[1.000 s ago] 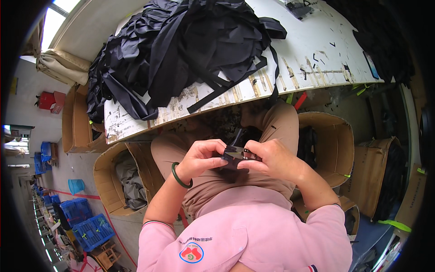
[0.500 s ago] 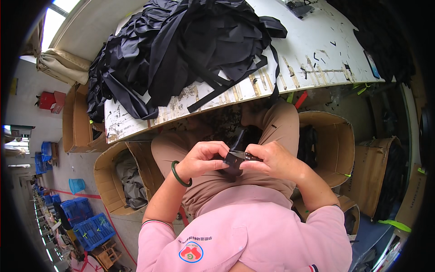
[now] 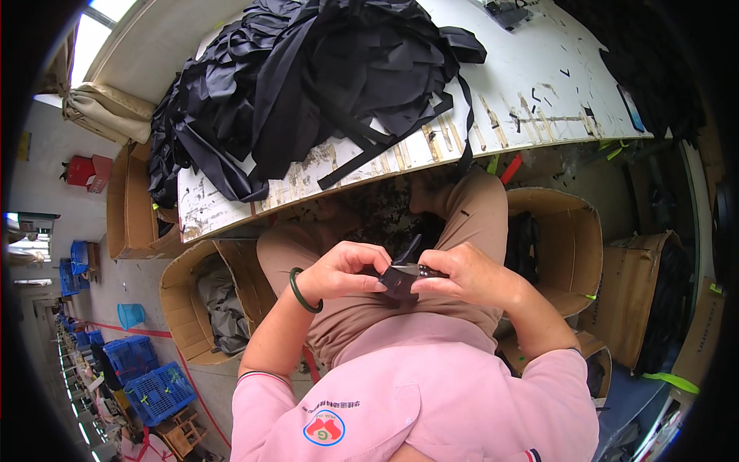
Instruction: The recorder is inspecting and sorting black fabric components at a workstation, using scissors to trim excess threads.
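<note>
L hand (image 3: 346, 271) & R hand (image 3: 473, 276), both bare, meet approx. mid-view. We see the L hand half closed, thumb & fingertips pinching the L edge of a small, flat, black, fabric-like piece (image 3: 397, 283); the R hand is curled nearly closed round the dark, light-dotted handle of a small silver-bladed cutting tool (image 3: 410, 269), w/ its thumb beside the piece's R edge (contact unclear). Step in hand, we judge: blade work at the piece's upper edge, the metal lying against or just over it; whether it has bitten in we can't tell. The next move calls, we'd say, for a firm L pinch, the material held taut & a short, controlled R-hand stroke w/ both thumbs clear of the blade.

Re the piece: it sits b/w the hands, above the tan cloth trousers (image 3: 471, 219) & on the near side of the white, scuffed tabletop (image 3: 539, 77). We note a dark, plain surface, w/ a narrow black tongue rising from its far side (join unclear). Its lower part merges w/ shadow, so full outline n/a. On the tabletop, a heap of long black fabric strips (image 3: 308, 92) looks similar in colour.
</note>
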Demonstrator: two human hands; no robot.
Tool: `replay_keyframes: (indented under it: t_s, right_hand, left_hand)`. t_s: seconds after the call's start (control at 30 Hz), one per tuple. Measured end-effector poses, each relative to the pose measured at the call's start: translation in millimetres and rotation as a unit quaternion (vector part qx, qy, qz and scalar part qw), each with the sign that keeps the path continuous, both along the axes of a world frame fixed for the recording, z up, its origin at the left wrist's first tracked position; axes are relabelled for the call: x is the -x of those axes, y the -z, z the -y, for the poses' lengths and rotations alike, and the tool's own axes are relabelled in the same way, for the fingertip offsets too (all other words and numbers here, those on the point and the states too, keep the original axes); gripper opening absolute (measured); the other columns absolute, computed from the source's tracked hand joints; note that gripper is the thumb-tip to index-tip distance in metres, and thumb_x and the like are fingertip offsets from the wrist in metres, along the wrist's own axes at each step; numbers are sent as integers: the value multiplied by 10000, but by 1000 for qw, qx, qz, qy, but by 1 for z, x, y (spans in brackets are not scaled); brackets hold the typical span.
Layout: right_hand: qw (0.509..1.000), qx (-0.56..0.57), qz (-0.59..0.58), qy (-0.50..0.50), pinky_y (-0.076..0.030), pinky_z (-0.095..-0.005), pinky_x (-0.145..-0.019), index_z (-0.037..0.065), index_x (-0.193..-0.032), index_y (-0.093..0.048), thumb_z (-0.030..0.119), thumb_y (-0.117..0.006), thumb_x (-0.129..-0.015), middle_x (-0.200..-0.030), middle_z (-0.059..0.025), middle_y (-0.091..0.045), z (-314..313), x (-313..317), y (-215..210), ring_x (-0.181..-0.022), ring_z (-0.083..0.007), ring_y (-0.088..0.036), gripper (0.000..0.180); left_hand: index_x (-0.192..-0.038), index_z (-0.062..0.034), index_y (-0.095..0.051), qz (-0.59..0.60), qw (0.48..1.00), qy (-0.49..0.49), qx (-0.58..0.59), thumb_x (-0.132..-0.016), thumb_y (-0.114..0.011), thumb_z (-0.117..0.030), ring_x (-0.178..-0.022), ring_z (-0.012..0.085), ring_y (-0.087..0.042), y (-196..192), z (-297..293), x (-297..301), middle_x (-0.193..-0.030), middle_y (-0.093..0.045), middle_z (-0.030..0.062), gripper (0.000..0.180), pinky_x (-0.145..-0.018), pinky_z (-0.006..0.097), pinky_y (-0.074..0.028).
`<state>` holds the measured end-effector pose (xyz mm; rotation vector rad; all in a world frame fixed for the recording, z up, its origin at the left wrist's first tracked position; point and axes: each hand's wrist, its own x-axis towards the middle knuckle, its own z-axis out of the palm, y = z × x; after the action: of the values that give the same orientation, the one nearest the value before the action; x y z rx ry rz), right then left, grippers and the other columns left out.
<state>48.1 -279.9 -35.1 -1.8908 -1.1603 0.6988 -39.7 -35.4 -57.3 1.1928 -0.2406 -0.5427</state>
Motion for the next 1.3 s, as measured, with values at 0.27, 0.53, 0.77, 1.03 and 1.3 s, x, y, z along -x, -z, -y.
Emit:
replay_keyframes:
  t_s: [0.27,0.53,0.77,1.03,1.3]
  right_hand:
    - [1000,10,-4,-26,-451,-434,-523,44,-777,-545,440,-663,-825,-564,-162,-552,1,1,-5,-563,-372,-580,416]
    - [1000,6,11,-18,-447,-438,-518,53,-798,-541,421,-660,-832,-583,-159,-561,0,4,0,-560,-372,-577,389]
    - [999,11,-48,-17,-444,-437,-538,43,-798,-543,402,-659,-838,-606,-165,-567,5,-1,-5,-597,-368,-587,380]
    - [992,51,2,-116,-462,-400,-548,48,-815,-571,406,-667,-825,-634,-128,-592,5,-12,-14,-610,-342,-602,371]
    - [988,6,64,-143,-447,-374,-499,70,-796,-578,404,-686,-810,-608,-89,-578,1,-12,-12,-565,-310,-592,351]
  left_hand:
    - [-900,39,-630,-40,998,36,21,-813,-647,34,-899,139,-552,-3,0,-4,-965,-601,75,89,-823,254,-435]
    - [-916,42,-625,-47,997,30,55,-815,-633,67,-910,130,-555,6,5,0,-989,-587,76,105,-822,250,-448]
    - [-916,49,-626,-45,995,74,56,-819,-625,77,-898,122,-553,4,2,-4,-970,-588,64,101,-816,243,-447]
    - [-885,61,-647,-121,977,161,75,-788,-664,60,-885,176,-568,4,-3,-12,-922,-617,109,99,-809,287,-432]
    - [-943,48,-652,-126,967,209,69,-822,-648,24,-849,102,-589,12,-2,-16,-897,-654,51,124,-797,236,-461]
